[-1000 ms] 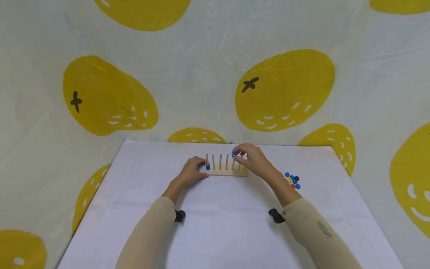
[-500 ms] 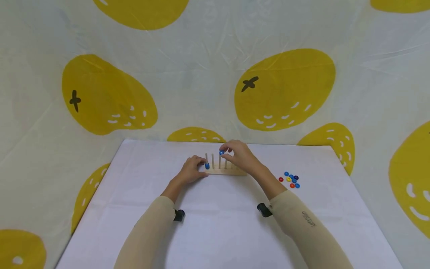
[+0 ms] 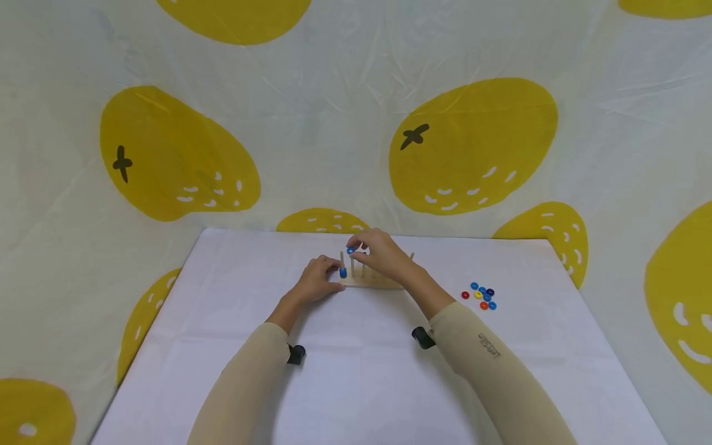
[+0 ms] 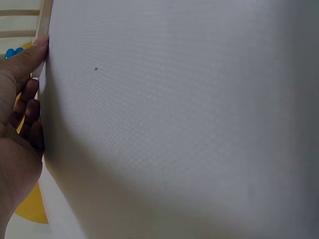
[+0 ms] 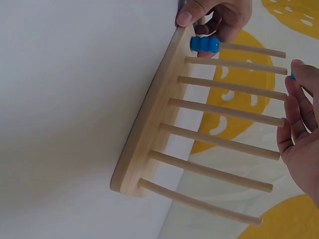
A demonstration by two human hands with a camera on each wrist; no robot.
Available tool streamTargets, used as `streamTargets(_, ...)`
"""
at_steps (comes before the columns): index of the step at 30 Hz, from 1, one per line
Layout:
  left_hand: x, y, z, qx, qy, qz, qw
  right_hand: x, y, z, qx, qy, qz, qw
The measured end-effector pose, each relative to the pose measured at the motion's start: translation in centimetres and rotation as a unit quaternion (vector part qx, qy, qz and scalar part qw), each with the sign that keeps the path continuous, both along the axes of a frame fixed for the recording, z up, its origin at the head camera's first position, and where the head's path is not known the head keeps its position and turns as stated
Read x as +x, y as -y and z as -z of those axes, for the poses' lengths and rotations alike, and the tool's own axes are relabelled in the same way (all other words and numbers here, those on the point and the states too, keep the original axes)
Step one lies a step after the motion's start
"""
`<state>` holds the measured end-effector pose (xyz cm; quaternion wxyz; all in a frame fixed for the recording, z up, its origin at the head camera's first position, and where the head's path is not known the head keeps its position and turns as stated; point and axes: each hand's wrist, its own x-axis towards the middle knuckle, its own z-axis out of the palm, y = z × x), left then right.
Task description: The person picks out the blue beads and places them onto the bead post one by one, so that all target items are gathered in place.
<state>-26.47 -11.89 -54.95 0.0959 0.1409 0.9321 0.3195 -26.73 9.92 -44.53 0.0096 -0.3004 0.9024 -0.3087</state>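
A wooden peg rack (image 5: 148, 124) with several upright pegs stands near the far side of the table. My left hand (image 3: 317, 281) holds its left end, thumb on the front edge of the base and fingers behind. Stacked blue beads (image 5: 204, 45) sit at the bottom of the leftmost peg, beside the left fingers. Between thumb and fingertips my right hand (image 3: 384, 254) pinches another blue bead (image 3: 350, 250), at the top of the second peg from the left. Whether the peg tip is inside the bead cannot be seen. The other pegs carry no beads.
Right of the rack lies a loose group of small ring beads (image 3: 487, 298) in blue, yellow, orange and dark colours. A red bead (image 3: 465, 295) lies slightly apart. White cloth (image 3: 356, 383) covers the table, and a fruit-patterned curtain (image 3: 334, 123) hangs behind it.
My right hand has moved left along the peg tops with the blue bead, from near the rack's right end to the second peg. The left hand has stayed at the rack's end.
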Motion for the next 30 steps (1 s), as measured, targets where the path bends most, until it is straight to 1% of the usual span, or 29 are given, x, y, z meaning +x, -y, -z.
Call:
streamTargets(3, 0.0, 0.0, -0.1, -0.001, 0.001, -0.002, 1.0, -0.2, 0.4, 0.0, 0.001, 0.011, 0.0, 1.0)
streamTargets(8, 0.1, 0.0, -0.3, 0.009, 0.002, -0.003, 0.9999, -0.4, 1.1, -0.1, 0.002, 0.017, -0.003, 1.0)
streamTargets(15, 0.3, 0.0, -0.3, 0.01, -0.001, -0.006, 0.9999, -0.6, 1.6, 0.1, 0.007, 0.015, -0.006, 1.0)
streamTargets(22, 0.1, 0.1, -0.1, 0.013, -0.016, 0.01, 0.9997, -0.6, 1.9, 0.0, 0.014, 0.015, -0.007, 1.0)
streamTargets(30, 0.1, 0.3, 0.0, 0.018, -0.013, 0.013, 0.9997, -0.8, 2.2, 0.2, 0.029, 0.001, -0.017, 0.999)
